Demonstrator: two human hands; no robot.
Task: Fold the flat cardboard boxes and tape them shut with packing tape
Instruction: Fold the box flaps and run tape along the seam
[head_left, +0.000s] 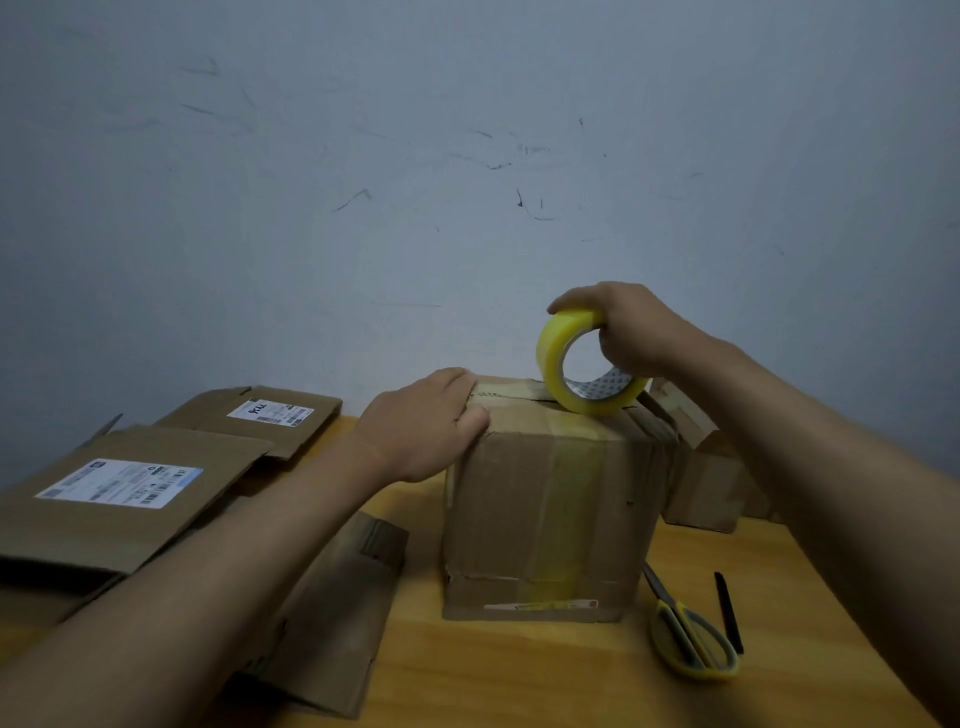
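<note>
Cardboard box (550, 499): left hand (421, 423) presses flat; right hand (623, 332) fingers grip tape roll (558, 364).

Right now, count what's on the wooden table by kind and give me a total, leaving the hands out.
Assembled cardboard boxes: 2, the one being taped and one behind it
Flattened cardboard boxes: 3, two with labels and one plain
Yellow packing tape rolls: 1
Yellow-handled scissors: 1
Black pens: 1
Total: 8
</note>
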